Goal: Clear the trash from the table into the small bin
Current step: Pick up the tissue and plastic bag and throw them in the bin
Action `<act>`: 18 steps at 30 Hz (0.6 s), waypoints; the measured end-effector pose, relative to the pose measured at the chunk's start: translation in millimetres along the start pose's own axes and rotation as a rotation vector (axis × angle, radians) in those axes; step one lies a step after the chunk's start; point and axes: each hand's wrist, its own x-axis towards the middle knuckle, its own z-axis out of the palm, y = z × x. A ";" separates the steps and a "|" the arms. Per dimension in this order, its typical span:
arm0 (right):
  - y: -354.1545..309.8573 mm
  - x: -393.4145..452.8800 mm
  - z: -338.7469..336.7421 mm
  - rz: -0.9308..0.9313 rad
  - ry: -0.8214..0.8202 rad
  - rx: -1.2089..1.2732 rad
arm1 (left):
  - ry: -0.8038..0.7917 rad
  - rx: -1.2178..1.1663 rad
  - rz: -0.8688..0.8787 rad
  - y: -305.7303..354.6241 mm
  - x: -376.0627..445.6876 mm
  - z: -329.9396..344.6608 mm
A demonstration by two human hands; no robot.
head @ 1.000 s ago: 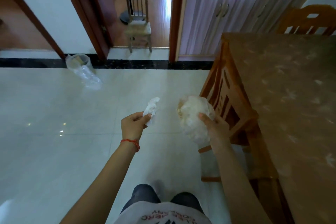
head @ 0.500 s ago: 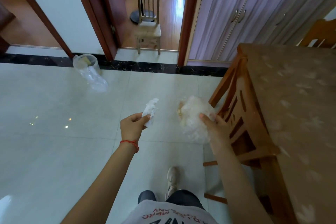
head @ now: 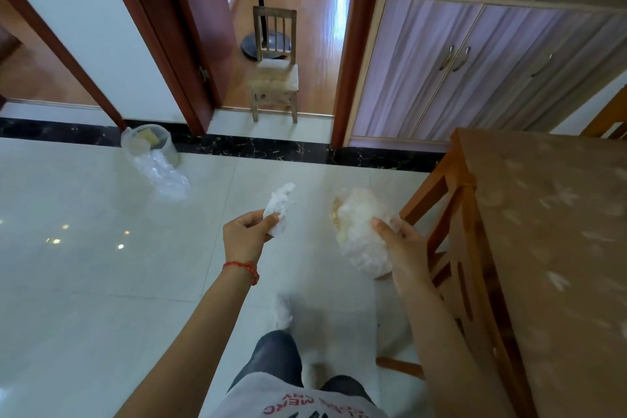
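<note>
A pale tiled floor fills most of the view, edged at the far side by a strip of black marble. On the right stands a wooden table whose tabletop is covered with a brown patterned sheet, and a wooden chair is tucked against its near edge. Behind the table a long cabinet with pale striped doors runs along the wall. An open doorway beside it shows a small wooden stool-chair on a wood floor.

The small bin sits on the tiles by the black strip, near a door frame, well apart from the person. It is lined with a clear plastic bag that spills out over the floor in front of it, and something yellowish lies inside.

The right hand holds a crumpled clear plastic bag with fingers and thumb curled round it; the bag looks bunched and holds something pale brown near its top. The left hand, with a red string at the wrist, pinches a small crumpled white tissue between thumb and fingers. Both hands are raised over the floor, just beside the chair.
</note>
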 end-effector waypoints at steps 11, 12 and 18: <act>-68.5 159.8 83.9 -0.039 0.075 -0.018 | -0.079 0.050 -0.004 65.9 178.3 75.2; -74.5 172.8 90.9 -0.037 0.087 -0.020 | -0.092 0.058 -0.003 72.9 193.1 80.7; -108.4 239.2 123.0 -0.032 0.159 -0.058 | -0.126 0.074 -0.008 106.1 270.0 117.2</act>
